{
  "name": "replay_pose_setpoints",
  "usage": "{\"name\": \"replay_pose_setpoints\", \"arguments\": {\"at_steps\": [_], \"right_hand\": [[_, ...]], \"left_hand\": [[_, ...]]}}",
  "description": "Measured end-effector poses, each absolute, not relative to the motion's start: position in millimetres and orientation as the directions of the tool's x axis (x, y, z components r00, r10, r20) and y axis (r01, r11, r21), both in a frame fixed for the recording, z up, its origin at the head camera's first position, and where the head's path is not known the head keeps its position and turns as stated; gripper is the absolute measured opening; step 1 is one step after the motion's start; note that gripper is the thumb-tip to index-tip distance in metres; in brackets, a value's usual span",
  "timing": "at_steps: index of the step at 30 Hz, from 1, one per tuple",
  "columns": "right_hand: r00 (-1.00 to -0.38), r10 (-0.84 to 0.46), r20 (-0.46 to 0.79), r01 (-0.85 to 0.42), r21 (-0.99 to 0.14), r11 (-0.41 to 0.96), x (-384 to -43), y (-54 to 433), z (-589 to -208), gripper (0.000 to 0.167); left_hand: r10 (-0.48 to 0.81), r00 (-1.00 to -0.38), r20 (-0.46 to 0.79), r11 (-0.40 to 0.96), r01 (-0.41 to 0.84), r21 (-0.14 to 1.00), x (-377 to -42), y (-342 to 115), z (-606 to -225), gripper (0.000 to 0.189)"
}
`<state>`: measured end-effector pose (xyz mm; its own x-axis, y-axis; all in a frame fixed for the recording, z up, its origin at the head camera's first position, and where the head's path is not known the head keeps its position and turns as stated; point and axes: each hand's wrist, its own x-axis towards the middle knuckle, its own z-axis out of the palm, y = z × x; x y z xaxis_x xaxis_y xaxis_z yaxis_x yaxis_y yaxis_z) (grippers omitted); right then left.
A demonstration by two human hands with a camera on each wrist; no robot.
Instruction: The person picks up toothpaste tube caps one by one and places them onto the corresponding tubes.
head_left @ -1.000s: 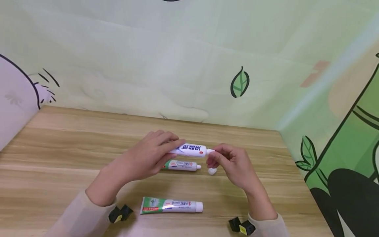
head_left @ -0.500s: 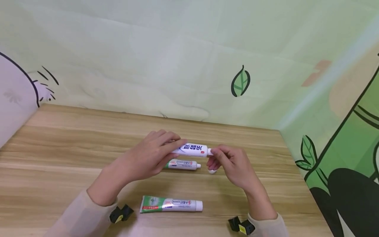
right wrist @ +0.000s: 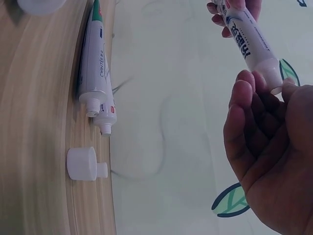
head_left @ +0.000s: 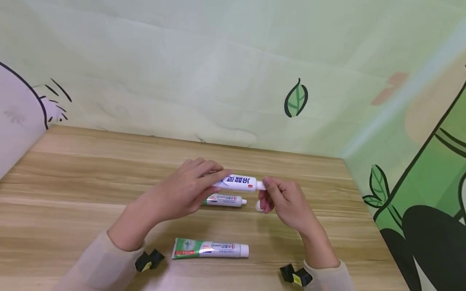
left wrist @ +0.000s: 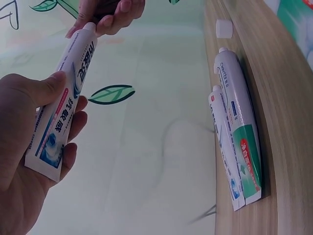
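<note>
My left hand [head_left: 182,190] grips a white toothpaste tube [head_left: 238,183] with dark blue lettering, thumb on one face and fingers behind in the left wrist view. It is held above the table, its nozzle end towards the right. At that end, my right hand [head_left: 289,202] pinches the white cap [head_left: 260,185] between thumb and fingers. Below the held tube lies a green and white toothpaste tube [head_left: 225,201], its bare nozzle showing. Beside it in the left wrist view lies a slimmer white tube [left wrist: 225,147], also uncapped. Loose white caps, one large [right wrist: 82,164] and one small [right wrist: 101,170], stand near the nozzles.
A capped green and white toothpaste tube [head_left: 211,248] lies nearer the front of the wooden table [head_left: 91,161]. A pale printed backdrop [head_left: 182,81] rises along the table's back edge and right side. Black wrist devices [head_left: 149,260] sit at both sleeves.
The right thumb and fingers have shifted around the cap, and the lower fingers now cover part of the loose cap behind them. The held tube has moved slightly right. The lying tubes stay put.
</note>
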<state>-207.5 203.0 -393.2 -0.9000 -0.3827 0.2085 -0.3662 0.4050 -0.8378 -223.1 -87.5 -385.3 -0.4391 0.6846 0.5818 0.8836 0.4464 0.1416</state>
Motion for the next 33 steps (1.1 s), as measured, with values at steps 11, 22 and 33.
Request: {"name": "replay_pose_setpoints", "arguments": {"at_steps": [11, 22, 33], "right_hand": [[-0.903, -0.347, 0.254, -0.39, -0.823, 0.413, -205, 206, -388, 0.042], [-0.851, -0.299, 0.431, -0.524, -0.734, 0.433, -203, 209, -382, 0.03], [-0.818, -0.317, 0.481, -0.574, -0.719, 0.391, -204, 210, -383, 0.017]], "left_hand": [[0.687, -0.428, 0.587, 0.413, 0.895, 0.168, -225, -87, -381, 0.038], [0.666, -0.458, 0.589, 0.431, 0.881, 0.197, -224, -91, -381, 0.041], [0.67, -0.45, 0.59, 0.428, 0.884, 0.188, -224, -89, -382, 0.041]]}}
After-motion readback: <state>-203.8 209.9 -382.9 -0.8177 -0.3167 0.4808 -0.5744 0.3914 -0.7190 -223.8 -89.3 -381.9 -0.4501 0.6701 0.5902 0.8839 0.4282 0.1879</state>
